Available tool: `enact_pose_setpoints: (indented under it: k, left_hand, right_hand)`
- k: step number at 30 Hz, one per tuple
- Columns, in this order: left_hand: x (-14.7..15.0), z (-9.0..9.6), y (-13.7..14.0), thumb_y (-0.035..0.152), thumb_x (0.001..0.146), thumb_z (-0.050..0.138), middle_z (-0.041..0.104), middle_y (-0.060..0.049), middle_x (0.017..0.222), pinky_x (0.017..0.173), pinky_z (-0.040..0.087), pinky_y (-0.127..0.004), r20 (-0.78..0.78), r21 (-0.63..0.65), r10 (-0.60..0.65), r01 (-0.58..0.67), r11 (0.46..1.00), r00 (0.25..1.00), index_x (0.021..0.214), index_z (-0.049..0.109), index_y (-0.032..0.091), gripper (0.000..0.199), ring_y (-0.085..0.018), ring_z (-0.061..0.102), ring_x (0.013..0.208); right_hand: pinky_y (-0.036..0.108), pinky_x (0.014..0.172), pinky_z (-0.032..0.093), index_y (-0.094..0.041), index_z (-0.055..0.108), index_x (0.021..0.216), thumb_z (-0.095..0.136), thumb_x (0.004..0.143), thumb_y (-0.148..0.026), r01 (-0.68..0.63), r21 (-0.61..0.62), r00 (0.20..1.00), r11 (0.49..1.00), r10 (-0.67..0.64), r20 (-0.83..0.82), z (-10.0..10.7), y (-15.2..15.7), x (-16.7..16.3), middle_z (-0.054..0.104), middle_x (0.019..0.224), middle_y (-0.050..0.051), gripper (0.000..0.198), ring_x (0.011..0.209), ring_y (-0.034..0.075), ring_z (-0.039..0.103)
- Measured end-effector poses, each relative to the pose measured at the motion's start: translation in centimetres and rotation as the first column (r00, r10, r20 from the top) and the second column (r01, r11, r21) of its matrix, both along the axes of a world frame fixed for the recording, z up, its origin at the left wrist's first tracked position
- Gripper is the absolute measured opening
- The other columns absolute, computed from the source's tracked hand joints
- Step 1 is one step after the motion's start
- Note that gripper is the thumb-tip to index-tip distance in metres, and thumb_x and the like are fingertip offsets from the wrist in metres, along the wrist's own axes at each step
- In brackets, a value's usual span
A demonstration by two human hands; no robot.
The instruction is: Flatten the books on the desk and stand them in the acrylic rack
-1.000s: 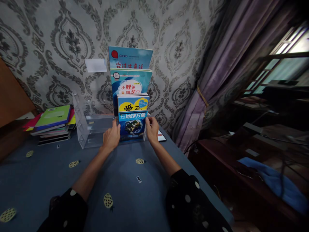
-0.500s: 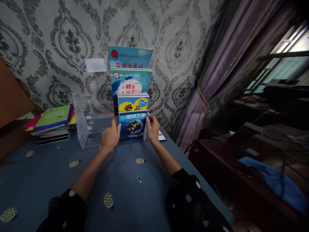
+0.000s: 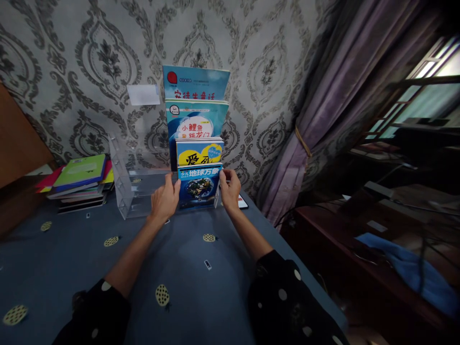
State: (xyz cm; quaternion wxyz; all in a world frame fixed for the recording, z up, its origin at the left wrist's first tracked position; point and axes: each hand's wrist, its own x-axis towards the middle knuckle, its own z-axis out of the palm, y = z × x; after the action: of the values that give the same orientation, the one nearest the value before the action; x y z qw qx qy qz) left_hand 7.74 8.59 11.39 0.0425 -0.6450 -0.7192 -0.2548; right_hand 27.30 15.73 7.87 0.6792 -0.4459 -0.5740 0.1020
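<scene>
A dark-blue book (image 3: 198, 189) with a globe on its cover stands upright in the front tier of a clear plastic rack (image 3: 138, 191). My left hand (image 3: 166, 197) grips the book's left edge, thumb up beside the cover. On the opposite edge, my right hand (image 3: 230, 189) is closed with its fingers bent around the upper corner. Behind rises a yellow-and-blue book (image 3: 199, 151), then a teal book (image 3: 196, 115), and at the back a taller light-blue book (image 3: 197, 81). The rack's left half holds no books.
To the left lies a stack of books and folders (image 3: 81, 177). A phone (image 3: 243, 201) rests behind my right hand. A white card (image 3: 143, 95) is on the patterned wall. A purple curtain (image 3: 287, 167) hangs at the right, near a dark-red cabinet (image 3: 323, 230) with a blue cloth (image 3: 395, 258).
Both hands stay at the book's edges, my right hand shifting slightly up at its corner. The whole view has moved a little; the books stand as before.
</scene>
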Motion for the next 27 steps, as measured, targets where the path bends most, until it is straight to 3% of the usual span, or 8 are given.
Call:
enact_pose_setpoints:
  k: [7,12,15,19,22,24,25,27]
  left_hand:
    - [0.0,0.7,-0.4,0.040,0.105,0.030,0.074,-0.013,0.110,0.079,0.050,-0.033,0.075,0.103,-0.006,-0.002,0.995,0.997,0.142,0.042,0.017,0.045,-0.029,0.071,0.099]
    - [-1.4,1.9,-0.7,0.038,0.105,0.031,0.072,-0.009,0.111,0.082,0.049,-0.031,0.145,0.259,-0.065,0.026,0.966,0.987,0.135,0.047,0.018,0.039,-0.025,0.069,0.102]
    - [-4.6,2.7,-0.6,0.037,0.104,0.031,0.072,-0.007,0.103,0.084,0.048,-0.033,0.181,0.397,-0.031,-0.044,0.917,0.983,0.129,0.051,0.018,0.037,-0.025,0.068,0.098]
    - [-12.1,3.2,0.2,0.036,0.103,0.028,0.069,-0.005,0.092,0.085,0.049,-0.033,0.267,0.500,0.065,-0.196,0.844,0.962,0.120,0.054,0.017,0.037,-0.021,0.067,0.088]
    - [-18.6,2.6,1.2,0.030,0.100,0.028,0.070,-0.012,0.099,0.091,0.049,-0.039,0.228,0.441,0.238,-0.318,0.839,0.944,0.121,0.055,0.014,0.038,-0.027,0.066,0.099]
    - [-22.4,2.0,1.9,0.026,0.098,0.032,0.068,-0.016,0.113,0.096,0.047,-0.043,0.074,0.338,0.365,-0.368,0.866,0.928,0.121,0.056,0.013,0.036,-0.031,0.061,0.113]
    - [-24.1,1.8,2.4,0.025,0.097,0.034,0.066,-0.018,0.119,0.099,0.045,-0.044,-0.051,0.252,0.375,-0.352,0.902,0.926,0.122,0.056,0.011,0.036,-0.033,0.058,0.118]
    - [-26.7,1.4,3.3,0.026,0.097,0.037,0.061,-0.022,0.130,0.102,0.043,-0.045,-0.302,0.007,0.279,-0.290,0.957,0.912,0.128,0.053,0.007,0.040,-0.035,0.054,0.125]
  right_hand:
    - [0.034,0.073,0.050,-0.018,0.061,0.097,0.052,0.091,-0.047,0.048,0.046,0.999,0.998,-0.046,-0.026,0.9,-0.5,0.1,0.068,0.091,0.008,0.031,0.083,0.021,0.062]
    - [0.033,0.072,0.050,-0.019,0.059,0.105,0.057,0.089,-0.042,0.072,0.114,0.997,0.991,-0.071,-0.019,1.7,-1.0,0.0,0.064,0.091,0.004,0.028,0.079,0.019,0.061]
    - [0.033,0.072,0.050,-0.020,0.059,0.106,0.060,0.088,-0.038,0.074,0.140,0.997,0.987,-0.075,0.005,2.2,-1.5,-0.2,0.064,0.091,0.004,0.026,0.079,0.018,0.061]
    - [0.034,0.072,0.050,-0.020,0.060,0.106,0.060,0.087,-0.036,0.070,0.167,0.997,0.984,-0.075,0.027,2.8,-2.4,-0.8,0.063,0.090,0.003,0.024,0.077,0.018,0.060]
    - [0.034,0.072,0.051,-0.021,0.061,0.105,0.060,0.088,-0.035,0.063,0.182,0.996,0.981,-0.072,0.046,3.4,-3.4,-1.3,0.063,0.088,0.002,0.022,0.077,0.018,0.060]
    - [0.034,0.072,0.051,-0.021,0.061,0.105,0.060,0.089,-0.034,0.050,0.187,0.996,0.981,-0.063,0.062,3.6,-4.2,-1.6,0.063,0.088,0.002,0.021,0.077,0.018,0.060]
    - [0.034,0.072,0.051,-0.021,0.062,0.105,0.060,0.090,-0.034,0.043,0.186,0.996,0.982,-0.057,0.071,3.6,-4.7,-1.8,0.063,0.088,0.002,0.021,0.077,0.018,0.060]
    - [0.033,0.071,0.051,-0.022,0.062,0.106,0.060,0.090,-0.033,0.028,0.176,0.994,0.984,-0.046,0.098,3.2,-5.9,-2.0,0.063,0.088,0.002,0.019,0.077,0.018,0.060]
